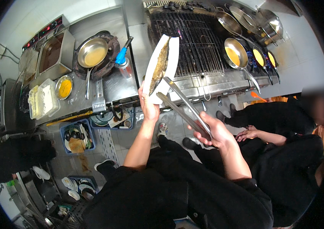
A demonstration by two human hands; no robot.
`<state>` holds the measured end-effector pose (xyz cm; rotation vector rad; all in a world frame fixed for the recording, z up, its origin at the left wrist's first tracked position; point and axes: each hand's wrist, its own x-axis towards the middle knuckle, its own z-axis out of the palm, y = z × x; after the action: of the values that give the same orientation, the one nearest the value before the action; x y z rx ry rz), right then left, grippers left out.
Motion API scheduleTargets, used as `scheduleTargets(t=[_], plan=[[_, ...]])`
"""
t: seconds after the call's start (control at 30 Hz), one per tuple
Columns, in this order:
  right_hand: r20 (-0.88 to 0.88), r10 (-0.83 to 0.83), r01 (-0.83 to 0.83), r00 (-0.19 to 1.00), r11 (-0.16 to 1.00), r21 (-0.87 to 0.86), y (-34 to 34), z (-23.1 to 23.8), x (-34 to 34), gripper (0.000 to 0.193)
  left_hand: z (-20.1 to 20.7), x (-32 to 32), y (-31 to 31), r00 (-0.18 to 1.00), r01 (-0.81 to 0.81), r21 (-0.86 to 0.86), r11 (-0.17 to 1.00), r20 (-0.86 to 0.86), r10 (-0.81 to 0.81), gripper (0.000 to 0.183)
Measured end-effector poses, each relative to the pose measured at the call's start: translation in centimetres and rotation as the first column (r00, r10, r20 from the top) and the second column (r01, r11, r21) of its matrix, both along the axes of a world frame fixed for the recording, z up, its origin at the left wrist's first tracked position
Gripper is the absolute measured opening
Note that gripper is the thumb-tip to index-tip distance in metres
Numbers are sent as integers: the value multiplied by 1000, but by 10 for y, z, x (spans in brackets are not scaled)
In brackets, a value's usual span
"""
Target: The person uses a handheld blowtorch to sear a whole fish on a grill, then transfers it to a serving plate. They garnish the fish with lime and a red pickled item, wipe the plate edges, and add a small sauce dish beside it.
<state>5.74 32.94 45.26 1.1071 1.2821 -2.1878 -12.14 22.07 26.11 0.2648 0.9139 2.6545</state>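
My left hand grips the near end of a long white plate, its fingers mostly hidden beneath. A browned whole fish lies lengthwise on that plate. My right hand is closed around metal tongs. The tongs' tips are parted beside the near end of the fish, and I cannot tell whether they touch the plate. Beyond the plate stretches a black grill grate. A blue-headed blowtorch on its canister stands on the counter to the left.
A pan with yellowish liquid sits on the left burner. More pans heat at the right. Tubs and a bowl of orange-yellow liquid line the left counter. Blue crates are on the floor. Another person stands close on my right.
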Motion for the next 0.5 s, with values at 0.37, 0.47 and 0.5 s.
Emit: scheduleTargets(t=[0.37,0.47,0.5], plan=[[129,25,-19,991,999,-51,-33,-134,-7,38,32,-14,-176,944,-320,-176,931,-142,298,80],[240,93,-42,966,977,-208,-80,-250,-62,28,62,-2,-244,913,-408,-276,871,-103,395,89],[233,86,-29,969,972,-235,-100,-277,-87,29,70,5,-266,888,-459,-341,820,-146,437,89]])
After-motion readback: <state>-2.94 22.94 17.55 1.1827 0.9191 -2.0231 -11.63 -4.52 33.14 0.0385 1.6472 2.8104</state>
